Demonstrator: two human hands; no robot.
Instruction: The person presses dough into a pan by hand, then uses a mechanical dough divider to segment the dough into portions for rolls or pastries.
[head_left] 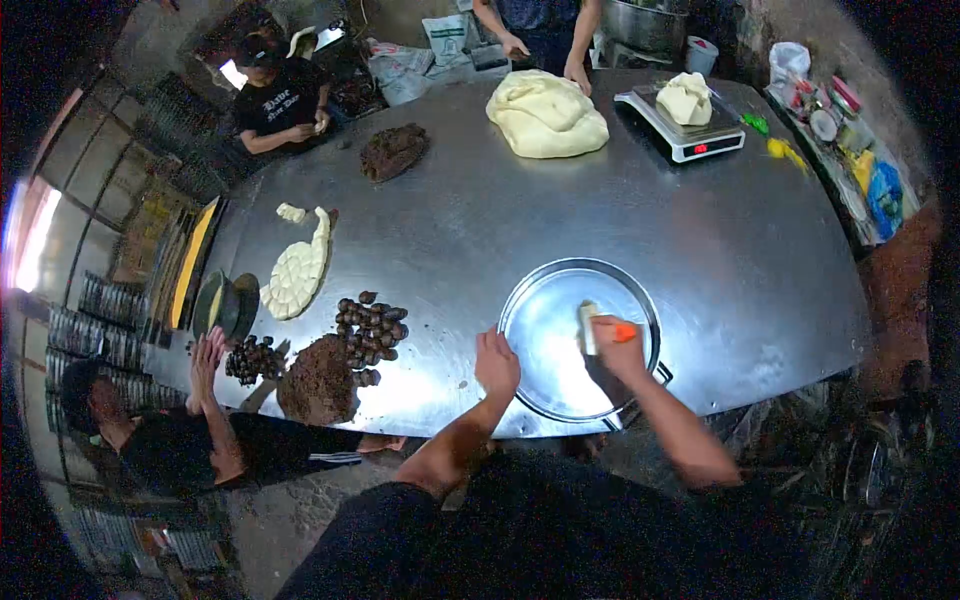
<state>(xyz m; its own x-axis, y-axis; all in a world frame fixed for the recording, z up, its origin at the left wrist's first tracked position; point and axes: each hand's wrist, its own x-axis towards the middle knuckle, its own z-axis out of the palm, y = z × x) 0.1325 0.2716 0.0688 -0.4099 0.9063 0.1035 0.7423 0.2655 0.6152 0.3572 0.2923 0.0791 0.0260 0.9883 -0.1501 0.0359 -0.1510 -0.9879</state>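
A large round metal pan [530, 385] lies on the steel table in front of me, its inside bright and shiny. My left hand [497, 365] is at its left rim, with the fingers bent over the edge. Inside the pan, my right hand [620, 345] grips a brush [588, 325] with an orange handle and pale bristles, which is low over the pan's bottom. The hand partly hides the handle. Two small handles stick out at the pan's lower right.
Across the steel table [430, 235] are a big dough mass [545, 120], a scale [705, 145] bearing dough [685, 98], a dark brown lump [393, 152], cut dough pieces [297, 280], brown balls [370, 325] and a crumbly heap [318, 385]. Three other people stand around it.
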